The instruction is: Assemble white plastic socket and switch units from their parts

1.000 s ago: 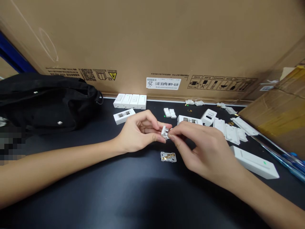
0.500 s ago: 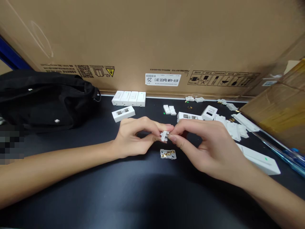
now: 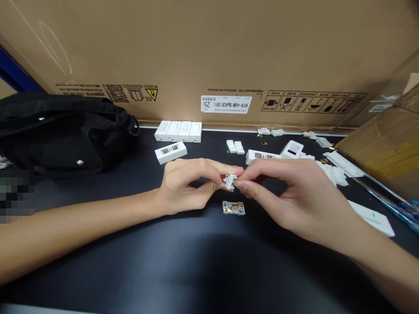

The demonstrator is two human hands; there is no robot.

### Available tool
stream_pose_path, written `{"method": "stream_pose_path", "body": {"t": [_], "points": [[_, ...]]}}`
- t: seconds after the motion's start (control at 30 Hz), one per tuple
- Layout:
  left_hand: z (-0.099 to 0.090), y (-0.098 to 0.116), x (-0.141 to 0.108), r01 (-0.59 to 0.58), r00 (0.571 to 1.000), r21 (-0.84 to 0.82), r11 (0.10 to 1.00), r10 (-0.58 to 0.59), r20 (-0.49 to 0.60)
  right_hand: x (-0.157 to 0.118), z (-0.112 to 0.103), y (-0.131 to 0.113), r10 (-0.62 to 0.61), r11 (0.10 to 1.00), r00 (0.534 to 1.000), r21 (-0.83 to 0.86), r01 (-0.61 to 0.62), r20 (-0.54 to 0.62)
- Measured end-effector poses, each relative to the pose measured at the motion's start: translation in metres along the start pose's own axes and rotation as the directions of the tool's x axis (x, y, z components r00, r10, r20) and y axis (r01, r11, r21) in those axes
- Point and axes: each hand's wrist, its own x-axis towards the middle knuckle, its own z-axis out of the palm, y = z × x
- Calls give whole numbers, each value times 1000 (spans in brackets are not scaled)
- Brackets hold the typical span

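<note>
Pinching, both hands, on one small white plastic part (image 3: 230, 181). Left hand (image 3: 191, 187): thumb and fingertips closed to the thickness of the part, bearing on its left side. Right hand (image 3: 301, 200): thumb and forefinger drawn nearly together at its right side; whether they also hold a smaller piece cannot be told. Location of the part: between the two hands, mid-view, raised above the black tabletop (image 3: 147, 270). On the tabletop, just below the hands in view: one pale base (image 3: 233, 208), lying flat, brass-coloured contacts facing up. Beyond the hands: two small white pieces (image 3: 235, 147), side by side; one windowed white frame (image 3: 170, 152); four white switch units (image 3: 178, 132) in a touching row, near a large carton (image 3: 209, 48). Toward the right: a second windowed frame (image 3: 263, 155), its lower edge near the right hand; one slotted white housing (image 3: 292, 149); one long white cover (image 3: 375, 219), green-marked, partly hidden by the right forearm. At left: one black fabric bag (image 3: 65, 135). Far right: one smaller carton (image 3: 389, 144).
</note>
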Motion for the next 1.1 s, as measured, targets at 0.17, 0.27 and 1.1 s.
{"method": "stream_pose_path", "body": {"t": [0.17, 0.27, 1.1], "points": [[-1, -1, -1, -2, 1000, 49, 999, 1, 24, 1, 1, 0, 41, 999, 999, 24, -41, -1], [-2, -1, 0, -35, 999, 76, 996, 32, 40, 2, 4, -1, 77, 996, 997, 41, -77, 0], [0, -1, 4, 182, 983, -80, 980, -182, 7, 8, 1, 11, 160, 932, 983, 313, -181, 91]]}}
